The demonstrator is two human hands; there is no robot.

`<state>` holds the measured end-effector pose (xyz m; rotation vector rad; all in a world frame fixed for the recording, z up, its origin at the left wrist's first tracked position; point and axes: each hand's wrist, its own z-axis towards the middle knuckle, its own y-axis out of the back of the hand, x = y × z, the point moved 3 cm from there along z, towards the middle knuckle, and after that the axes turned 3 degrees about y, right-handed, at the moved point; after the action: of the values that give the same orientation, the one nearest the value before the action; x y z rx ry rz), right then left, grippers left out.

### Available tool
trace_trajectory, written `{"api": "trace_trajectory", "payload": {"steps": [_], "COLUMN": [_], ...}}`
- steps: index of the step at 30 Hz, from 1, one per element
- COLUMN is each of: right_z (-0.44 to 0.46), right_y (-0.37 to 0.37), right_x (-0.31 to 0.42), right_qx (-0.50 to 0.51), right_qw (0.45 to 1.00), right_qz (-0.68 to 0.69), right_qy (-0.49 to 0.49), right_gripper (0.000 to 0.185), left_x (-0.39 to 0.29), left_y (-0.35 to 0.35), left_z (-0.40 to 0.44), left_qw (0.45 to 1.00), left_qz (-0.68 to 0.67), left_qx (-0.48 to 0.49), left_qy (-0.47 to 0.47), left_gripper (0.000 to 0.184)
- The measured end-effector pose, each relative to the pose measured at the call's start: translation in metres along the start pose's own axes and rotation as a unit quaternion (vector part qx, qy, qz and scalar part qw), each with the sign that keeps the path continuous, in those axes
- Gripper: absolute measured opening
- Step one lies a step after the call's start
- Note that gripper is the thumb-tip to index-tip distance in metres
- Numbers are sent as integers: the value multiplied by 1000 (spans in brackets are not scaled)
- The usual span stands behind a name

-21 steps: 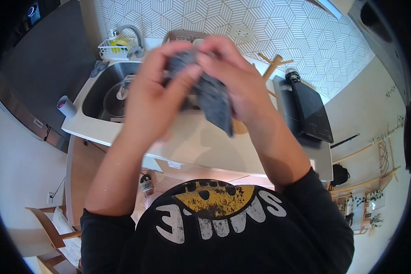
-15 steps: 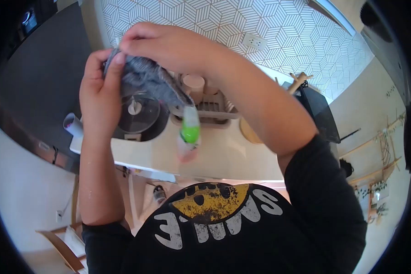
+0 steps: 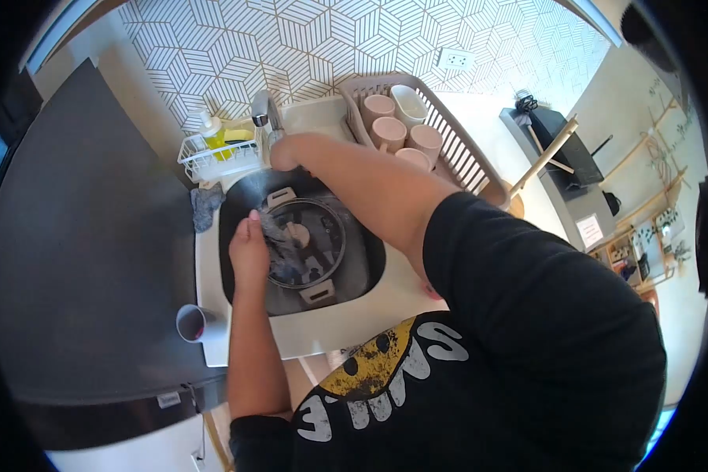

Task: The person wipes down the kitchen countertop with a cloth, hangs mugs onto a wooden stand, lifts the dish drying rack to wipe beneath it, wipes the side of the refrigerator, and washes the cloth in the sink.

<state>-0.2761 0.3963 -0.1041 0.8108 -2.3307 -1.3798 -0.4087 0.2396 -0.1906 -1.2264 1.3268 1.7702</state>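
Note:
A round glass lid with a beige knob (image 3: 297, 234) lies in the dark sink (image 3: 362, 271), apparently on a pot with beige side handles. Over its left edge is my left hand (image 3: 249, 250), fingers pointing toward the faucet and holding nothing that I can see. A blurred grey-white patch, perhaps water, shows on the lid beside it. My right hand (image 3: 289, 152) is at the faucet (image 3: 263, 112); its fingers are hidden behind the hand. The grey cloth (image 3: 207, 206) is bunched on the left sink edge, touched by neither hand.
A white wire caddy (image 3: 222, 164) holding a yellow-green bottle (image 3: 212, 135) stands behind the sink at left. On the right, a beige dish rack (image 3: 480, 161) contains several pink cups (image 3: 388, 134). A grey cup (image 3: 193, 322) is at the front left corner.
Both hands have let go of the grey cloth, which now lies on the sink edge. My right hand has moved to the faucet and my left over the lid. The view has shifted left.

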Motion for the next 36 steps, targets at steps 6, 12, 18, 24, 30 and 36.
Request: {"api": "trace_trajectory", "payload": {"steps": [6, 12, 18, 24, 30, 36], "right_z": [89, 123, 114, 54, 64, 13], "right_y": [-78, -74, -67, -37, -45, -35], "right_x": [-36, -46, -50, -30, -28, -11], "right_qx": [-258, -312, -268, -109, -226, -355], "right_qw": [562, 553, 732, 992, 972, 729], "right_qz": [784, 769, 624, 33, 5, 580], "right_qy": [-54, -75, -51, 46, 68, 74], "right_gripper": [49, 42, 30, 33, 28, 28], "left_x": [9, -5, 37, 39, 4, -19], "left_y": [-15, -29, -78, -91, -74, -51], "left_z": [26, 60, 129, 147, 154, 168], "left_qw": [993, 997, 994, 968, 941, 973], "left_qz": [67, 46, 49, 53, 210, 92], "left_qx": [17, 46, 99, 242, 195, 192], "left_qy": [-99, -28, -9, -31, -178, -86], "left_gripper": [35, 38, 42, 37, 28, 29]}}
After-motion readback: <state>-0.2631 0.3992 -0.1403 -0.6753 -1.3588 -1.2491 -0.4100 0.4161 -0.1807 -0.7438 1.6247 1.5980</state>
